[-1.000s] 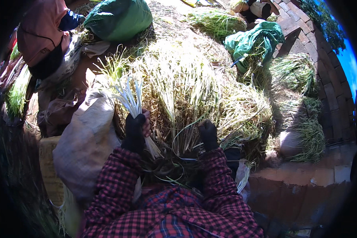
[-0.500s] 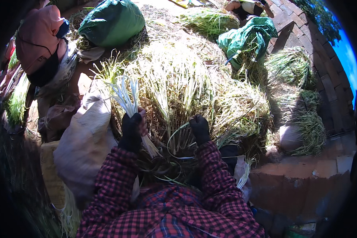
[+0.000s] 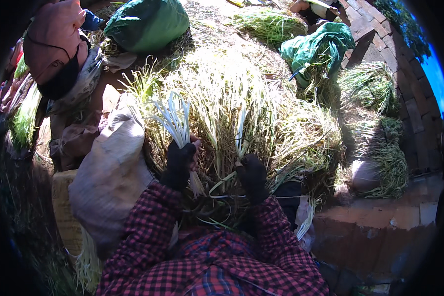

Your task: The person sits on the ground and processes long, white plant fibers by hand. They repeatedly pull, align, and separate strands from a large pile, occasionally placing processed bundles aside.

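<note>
My left hand (image 3: pixel 181 163), in a dark fingerless glove, is closed round a bundle of long pale white stalks (image 3: pixel 178 118), their tops fanned upward and lower ends hanging below the fist. Right of it, my right hand (image 3: pixel 252 175), also gloved, has its fingers closed at the foot of a slim white stalk (image 3: pixel 240 129), low in a big heap of straw-coloured and green grass (image 3: pixel 209 93). Loose curved blades lie just below both hands. A pale cloth sack (image 3: pixel 108 182) rests left of my left arm.
A green sack (image 3: pixel 143 27) and pink cloth bundle (image 3: pixel 52 42) lie upper left, a green mesh cloth (image 3: pixel 318 44) upper right. Grass piles (image 3: pixel 367 89) sit by brick paving (image 3: pixel 414 123). A co-worker's arm (image 3: pixel 301 7) shows at the top. A brick ledge (image 3: pixel 365 217) is lower right.
My left hand with its bundle has shifted slightly right. My right hand has moved down a little, and a white stalk now stands up from its fingers.
</note>
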Demonstrator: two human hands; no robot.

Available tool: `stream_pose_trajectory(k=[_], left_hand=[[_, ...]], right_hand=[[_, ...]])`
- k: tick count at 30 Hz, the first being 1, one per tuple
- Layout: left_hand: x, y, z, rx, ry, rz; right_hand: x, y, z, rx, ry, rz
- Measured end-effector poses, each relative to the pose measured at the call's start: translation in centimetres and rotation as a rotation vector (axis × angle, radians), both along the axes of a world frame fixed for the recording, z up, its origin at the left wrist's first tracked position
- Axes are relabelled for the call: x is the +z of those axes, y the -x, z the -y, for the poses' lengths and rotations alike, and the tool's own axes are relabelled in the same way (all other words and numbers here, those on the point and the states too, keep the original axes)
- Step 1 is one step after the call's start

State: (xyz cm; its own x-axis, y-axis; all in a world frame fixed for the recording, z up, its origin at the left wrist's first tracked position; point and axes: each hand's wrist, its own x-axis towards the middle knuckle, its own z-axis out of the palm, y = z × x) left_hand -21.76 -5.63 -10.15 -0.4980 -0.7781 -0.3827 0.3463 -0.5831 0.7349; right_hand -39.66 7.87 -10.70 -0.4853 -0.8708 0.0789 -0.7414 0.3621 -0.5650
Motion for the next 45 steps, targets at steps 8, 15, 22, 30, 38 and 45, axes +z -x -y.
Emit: stream_pose_trajectory(k=[8,15,22,30,38,45], left_hand=[[-2.9,2.0,-2.4,-0.134,0.216,0.244],[-3.9,2.7,-3.2,-0.185,0.277,0.347],[1.1,2.3,-1.9,-0.051,0.212,0.134],[1.9,2.1,-2.5,0.027,0.231,0.201],[1.6,1.9,-1.5,-0.025,0.175,0.218],[-0.2,2.0,-2.2,-0.032,0.343,0.262]], right_hand=[[1.4,-6.2,-1.6,0.300,0.127,0.146],[-0.3,-6.0,-1.7,0.314,0.091,0.276],[-4.1,-0.1,-3.4,-0.047,0.026,0.575],[-0.1,-5.9,1.4,-0.015,0.302,0.482],[-5.2,-1.2,-3.5,-0.063,0.201,0.736],[-0.5,-4.7,0.9,0.049,0.126,0.860]])
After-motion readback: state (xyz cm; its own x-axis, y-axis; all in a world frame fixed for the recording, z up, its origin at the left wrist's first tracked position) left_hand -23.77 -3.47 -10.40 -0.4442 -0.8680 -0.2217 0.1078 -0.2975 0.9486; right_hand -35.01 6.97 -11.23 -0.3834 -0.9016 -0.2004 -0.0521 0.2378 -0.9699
